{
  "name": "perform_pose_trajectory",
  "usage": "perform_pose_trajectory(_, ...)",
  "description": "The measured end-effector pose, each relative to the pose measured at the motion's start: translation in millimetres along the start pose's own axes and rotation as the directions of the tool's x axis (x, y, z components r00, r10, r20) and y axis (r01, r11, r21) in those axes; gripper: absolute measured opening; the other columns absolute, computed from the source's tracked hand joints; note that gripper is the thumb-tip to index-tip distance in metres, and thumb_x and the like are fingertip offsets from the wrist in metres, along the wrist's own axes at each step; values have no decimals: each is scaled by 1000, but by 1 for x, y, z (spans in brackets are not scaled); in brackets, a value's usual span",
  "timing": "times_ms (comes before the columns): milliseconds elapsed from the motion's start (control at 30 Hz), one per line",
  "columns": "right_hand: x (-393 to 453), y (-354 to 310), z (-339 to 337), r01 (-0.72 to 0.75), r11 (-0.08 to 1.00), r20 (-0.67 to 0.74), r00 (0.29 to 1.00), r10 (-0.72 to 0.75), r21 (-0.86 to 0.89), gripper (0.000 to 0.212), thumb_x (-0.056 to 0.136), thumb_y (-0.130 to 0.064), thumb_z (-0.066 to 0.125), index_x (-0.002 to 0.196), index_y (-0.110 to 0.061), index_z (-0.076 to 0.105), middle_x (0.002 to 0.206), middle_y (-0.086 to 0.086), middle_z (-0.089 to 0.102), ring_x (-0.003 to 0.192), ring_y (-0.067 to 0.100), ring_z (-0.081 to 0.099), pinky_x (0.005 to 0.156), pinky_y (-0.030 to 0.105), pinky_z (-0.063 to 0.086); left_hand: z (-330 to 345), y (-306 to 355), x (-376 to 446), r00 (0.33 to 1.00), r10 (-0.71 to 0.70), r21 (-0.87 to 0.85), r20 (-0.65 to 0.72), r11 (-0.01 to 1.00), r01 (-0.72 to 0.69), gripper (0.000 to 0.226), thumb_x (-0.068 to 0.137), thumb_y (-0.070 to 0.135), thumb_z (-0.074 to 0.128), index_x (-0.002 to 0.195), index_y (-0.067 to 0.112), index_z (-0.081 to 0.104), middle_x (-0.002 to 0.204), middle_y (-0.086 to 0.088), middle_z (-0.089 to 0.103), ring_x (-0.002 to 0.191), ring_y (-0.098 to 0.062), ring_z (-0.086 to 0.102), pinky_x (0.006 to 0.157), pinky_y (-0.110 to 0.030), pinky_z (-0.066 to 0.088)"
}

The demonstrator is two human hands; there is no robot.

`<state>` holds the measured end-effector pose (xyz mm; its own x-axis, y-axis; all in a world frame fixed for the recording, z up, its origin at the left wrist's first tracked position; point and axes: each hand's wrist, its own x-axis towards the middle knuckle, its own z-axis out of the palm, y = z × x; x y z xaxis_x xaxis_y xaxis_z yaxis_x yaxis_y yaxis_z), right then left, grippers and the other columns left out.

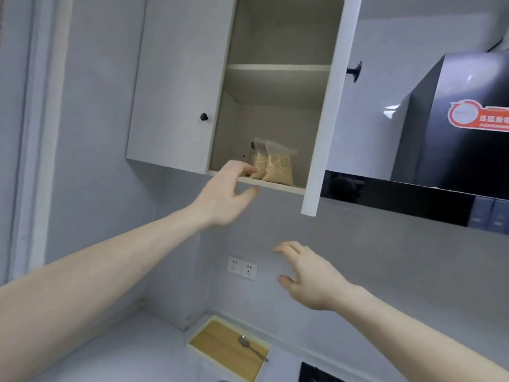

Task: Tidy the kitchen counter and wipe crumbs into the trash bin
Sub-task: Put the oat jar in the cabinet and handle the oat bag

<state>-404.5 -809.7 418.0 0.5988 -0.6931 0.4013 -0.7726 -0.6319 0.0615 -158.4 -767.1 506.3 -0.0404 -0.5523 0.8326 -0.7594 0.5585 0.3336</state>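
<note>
Two clear grain-filled bags [271,166] sit shelved in the open white wall cabinet [179,78], both spread hands, left hand [227,193] and right hand [308,274], hold nothing; wiping appears outstanding.

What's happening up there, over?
Left hand open, fingertips at the grain bags on the cupboard's bottom shelf. Right hand open, empty, below. Spoon still on the counter tray. Nothing blocking.

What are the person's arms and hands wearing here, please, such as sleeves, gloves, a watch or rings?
Nothing is worn that shows. The left hand and right hand are bare, with no gloves, rings or watch visible. Both forearms are uncovered to the picture's edge, with no sleeves, straps or markings in view.
</note>
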Motion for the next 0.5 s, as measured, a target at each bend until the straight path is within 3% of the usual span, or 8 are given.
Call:
perform_pose_trajectory(100, -42, 11, -21, -65, 995, -47, 997, 69, 78, 58, 95, -44, 54, 149, -34, 33, 154, -16, 32, 137, 15, 40, 106, 37, 42, -23, 55, -11, 999, -11, -190, -41, 982, 3, 36, 98, 41, 59, 129, 22, 58, 129, 9, 58, 119, -2, 56, 106, -31, 47)
perform_pose_trajectory(200, -70, 18, -44, -128, 980, -143, 978, 150, 150, 62, 94, -38, 60, 149, -32, 33, 153, -14, 33, 136, 15, 43, 105, 36, 44, -37, 109, -18, 999, -11, -248, -52, 969, -2, 56, 89, 58, 61, 134, 25, 54, 129, 10, 58, 115, -7, 59, 102, -33, 50)
perform_pose_trajectory(333, -81, 19, -72, -171, 957, -265, 936, 232, 234, 67, 93, -34, 63, 152, -28, 31, 154, -9, 32, 134, 18, 46, 102, 38, 45, -35, 156, -17, 997, -33, 20, -67, 999, 35, 80, 73, 68, 70, 138, 29, 44, 128, 14, 58, 106, -12, 63, 94, -40, 54)
perform_pose_trajectory(500, -80, 12, -98, -123, 955, -357, 908, 218, 271, 68, 92, -31, 63, 151, -30, 29, 154, -10, 30, 130, 19, 47, 94, 37, 47, -41, 164, -14, 994, -64, 214, -89, 973, 82, 47, 71, 50, 69, 111, 33, 51, 93, 18, 67, 85, -17, 68, 81, -40, 57)
